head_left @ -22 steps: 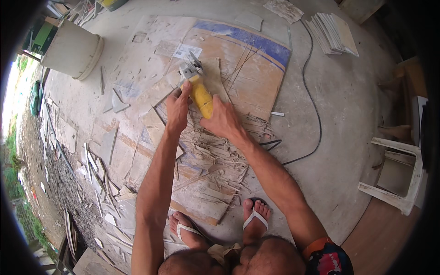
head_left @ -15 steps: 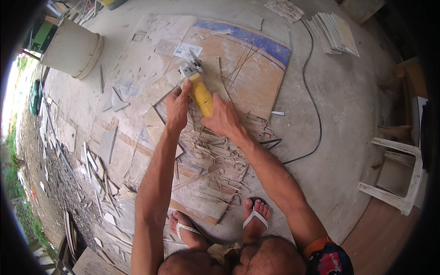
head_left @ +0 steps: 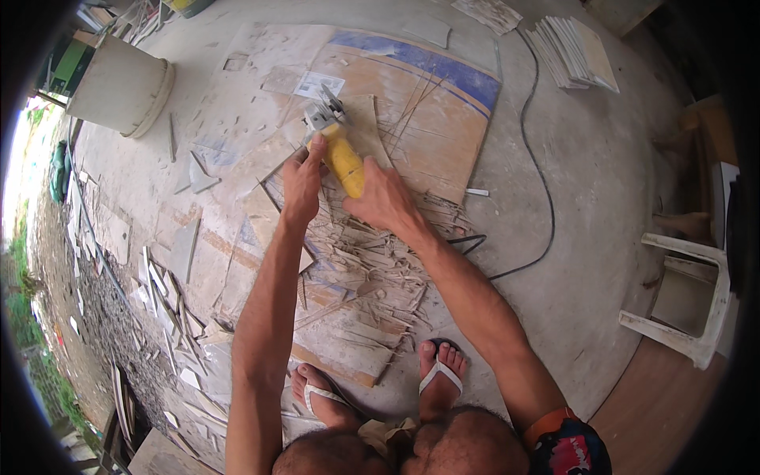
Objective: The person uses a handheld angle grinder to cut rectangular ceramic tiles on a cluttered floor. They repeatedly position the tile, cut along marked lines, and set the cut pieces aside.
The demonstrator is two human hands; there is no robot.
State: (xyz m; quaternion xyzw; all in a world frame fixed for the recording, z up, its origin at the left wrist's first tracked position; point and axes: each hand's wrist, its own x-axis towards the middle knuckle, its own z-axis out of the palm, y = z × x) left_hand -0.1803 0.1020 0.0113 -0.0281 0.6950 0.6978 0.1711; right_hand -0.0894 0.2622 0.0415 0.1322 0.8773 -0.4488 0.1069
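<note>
A yellow angle grinder (head_left: 343, 165) with a grey metal head is held out in front of me, its disc end pointing away. My right hand (head_left: 384, 196) is wrapped round the rear of its body. Up near the head, my left hand (head_left: 302, 180) grips the grinder with the thumb along its side. Beneath the tool lies a dusty beige tile (head_left: 361, 119), partly hidden by the grinder and my hands. Whether the disc touches the tile cannot be made out. Flattened cardboard (head_left: 443, 150) with a blue band lies under the tile.
Shredded cardboard strips (head_left: 372, 273) lie between my hands and feet. A black cable (head_left: 549, 198) curves across the floor at right. Tile offcuts (head_left: 170, 305) litter the left side. A white bucket (head_left: 123, 87) stands far left, stacked tiles (head_left: 571, 54) far right, a white plastic stool (head_left: 687, 301) at right.
The grinder and both hands have shifted very slightly to the left and away from me. My grip looks the same.
</note>
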